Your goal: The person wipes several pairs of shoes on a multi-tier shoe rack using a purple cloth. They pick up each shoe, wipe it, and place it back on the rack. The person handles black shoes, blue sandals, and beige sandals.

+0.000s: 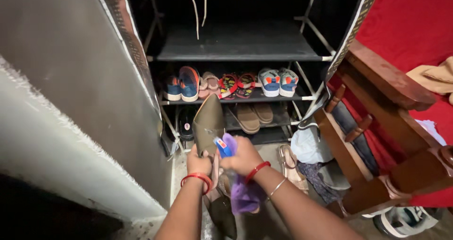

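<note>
At the bottom centre of the frame a second dark shoe (222,214) lies on the floor between the two forearms, partly under a purple cloth (245,195) that hangs down from the right hand. Low at the right edge a white sneaker (401,221) sits under a wooden bed frame (377,127) that crowds the whole right side, with red bedding (406,23) above it. A beige sandal (290,167) and a pale plastic bag (309,145) lie on the floor just right of the hands, between them and the bed. A grey wall (61,79) fills the left.

The left hand (198,164), a red bangle at its wrist, is closed around the heel end of an olive shoe (207,124) and holds it upright, toe pointing up, just left of centre. The right hand (245,159), with a red bangle and a thin bracelet, is clenched on a small blue bottle (222,147) together with the cloth, pressed against the shoe's side. Both forearms rise from the bottom edge and meet at the shoe.

Behind the shoe stands a black rack (236,56), upper centre. Its middle shelf carries blue-orange sneakers (183,85), pink sandals (210,84), red sandals (236,85) and grey sneakers (278,82). The shelf below holds brown slippers (255,117), partly hidden by the raised shoe. White laces (196,9) dangle from the top.
</note>
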